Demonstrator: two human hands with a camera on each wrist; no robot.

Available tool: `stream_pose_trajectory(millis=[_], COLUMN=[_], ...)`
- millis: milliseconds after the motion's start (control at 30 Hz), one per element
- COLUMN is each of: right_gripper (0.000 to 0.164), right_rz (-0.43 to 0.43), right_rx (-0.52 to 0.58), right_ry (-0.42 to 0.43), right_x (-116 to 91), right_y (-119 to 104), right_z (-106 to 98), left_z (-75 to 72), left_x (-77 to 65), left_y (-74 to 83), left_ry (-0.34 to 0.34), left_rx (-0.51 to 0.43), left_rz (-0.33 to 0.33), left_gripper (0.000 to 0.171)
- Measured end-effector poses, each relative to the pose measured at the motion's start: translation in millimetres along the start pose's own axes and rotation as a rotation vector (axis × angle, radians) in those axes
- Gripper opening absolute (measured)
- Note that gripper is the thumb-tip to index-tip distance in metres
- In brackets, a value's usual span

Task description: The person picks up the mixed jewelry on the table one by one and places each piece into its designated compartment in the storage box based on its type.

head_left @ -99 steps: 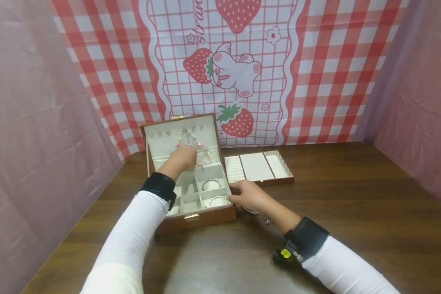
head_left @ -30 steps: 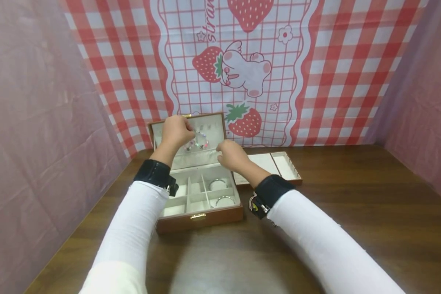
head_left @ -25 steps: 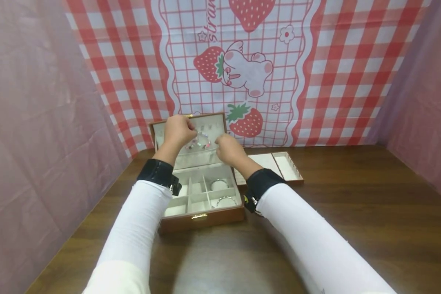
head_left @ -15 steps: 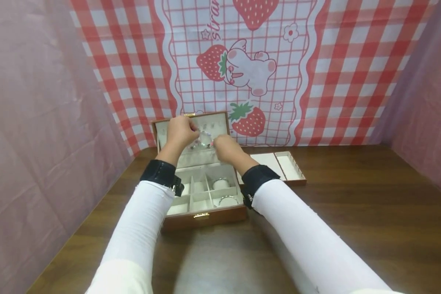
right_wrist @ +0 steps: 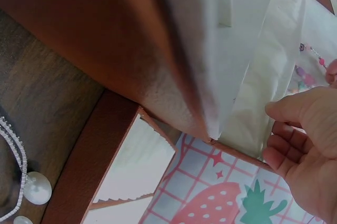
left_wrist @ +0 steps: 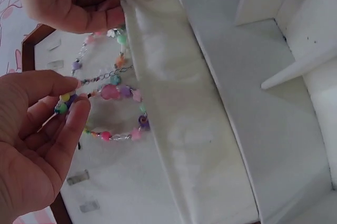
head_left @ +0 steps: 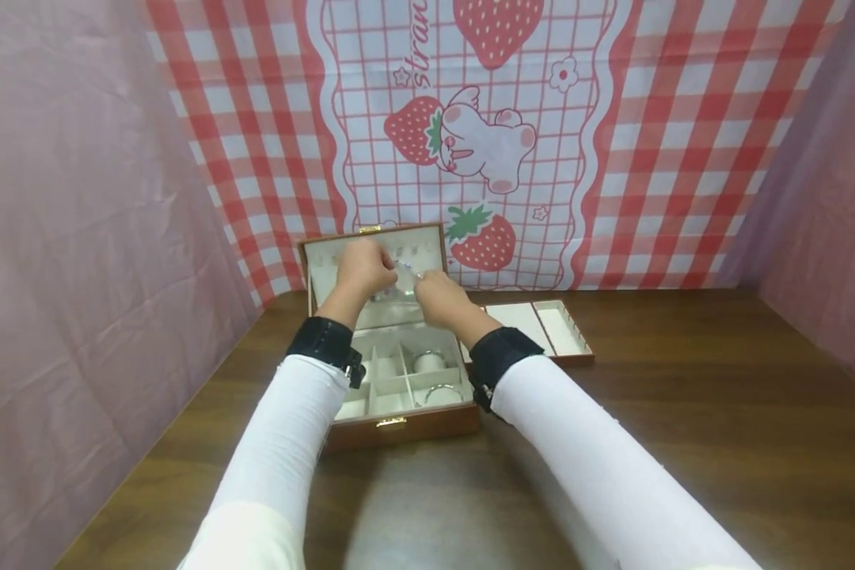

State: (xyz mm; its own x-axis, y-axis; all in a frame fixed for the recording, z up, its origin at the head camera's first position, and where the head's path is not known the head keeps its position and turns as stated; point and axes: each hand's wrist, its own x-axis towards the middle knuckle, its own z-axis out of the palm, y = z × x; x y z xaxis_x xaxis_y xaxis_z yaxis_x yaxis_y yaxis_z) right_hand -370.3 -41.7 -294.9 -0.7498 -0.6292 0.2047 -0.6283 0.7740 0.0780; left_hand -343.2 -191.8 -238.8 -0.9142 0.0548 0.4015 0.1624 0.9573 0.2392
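My left hand (head_left: 363, 269) is in front of the raised lid of a brown jewelry box (head_left: 435, 428). In the left wrist view, the thumb and fingers of that left hand (left_wrist: 37, 145) pinch part of a colorful bead necklace (left_wrist: 109, 91). The rest of its loop hangs against the white lid lining, partly behind the edge of a cream fabric pocket (left_wrist: 168, 92). My right hand (head_left: 443, 301) pinches the pocket's upper edge and pulls it away from the lid. The right wrist view shows this right hand (right_wrist: 310, 145) with its thumb in front of the fabric.
Two silvery bracelets lie in the box's right compartments, the rear bracelet (head_left: 429, 354) around a cushion. Right of the box sits a shallow divided tray (head_left: 577, 359). A pearl strand (right_wrist: 38, 187) lies on the wooden table. A checked strawberry cloth (head_left: 655, 158) hangs behind.
My right hand has left the box's front right corner and gone up to the lid pocket. My left hand rose along the lid, then shifted slightly right and down, bringing the necklace closer to the pocket.
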Motion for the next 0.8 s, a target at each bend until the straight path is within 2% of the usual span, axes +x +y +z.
stream_pose_trajectory(millis=[200,267,367,600,667,800], right_gripper=[0.010,0.010,0.009,0.011,0.012,0.010], right_rz=[-0.044,-0.037,-0.041,-0.018,-0.013,-0.019], right_rx=[0.002,0.003,0.005,0.024,0.032,0.029], right_ry=[0.038,0.031,0.037,-0.003,-0.007,-0.003], right_x=[-3.3,-9.9,-13.9,-18.0,-19.1,-21.4], right_y=[0.3,-4.4,-5.8,-7.4,-7.3,-6.6], right_z=[3.5,-3.3,-2.7,-3.6,-4.5,-6.5], left_z=[8.7,11.9,17.1,25.5,26.3,27.1], left_x=[-0.4,-0.5,-1.3,-3.1,-3.4,-4.0], left_y=[5.1,6.2,6.9,7.3,8.4,11.3], left_ry=[-0.098,-0.127,-0.174,-0.261,-0.306,-0.441], left_rx=[0.035,0.058,0.091,0.168,0.175,0.138], left_rz=[0.023,0.032,0.036,0.027,0.058,0.111], left_gripper=[0.009,0.008,0.001,0.018,0.020,0.021])
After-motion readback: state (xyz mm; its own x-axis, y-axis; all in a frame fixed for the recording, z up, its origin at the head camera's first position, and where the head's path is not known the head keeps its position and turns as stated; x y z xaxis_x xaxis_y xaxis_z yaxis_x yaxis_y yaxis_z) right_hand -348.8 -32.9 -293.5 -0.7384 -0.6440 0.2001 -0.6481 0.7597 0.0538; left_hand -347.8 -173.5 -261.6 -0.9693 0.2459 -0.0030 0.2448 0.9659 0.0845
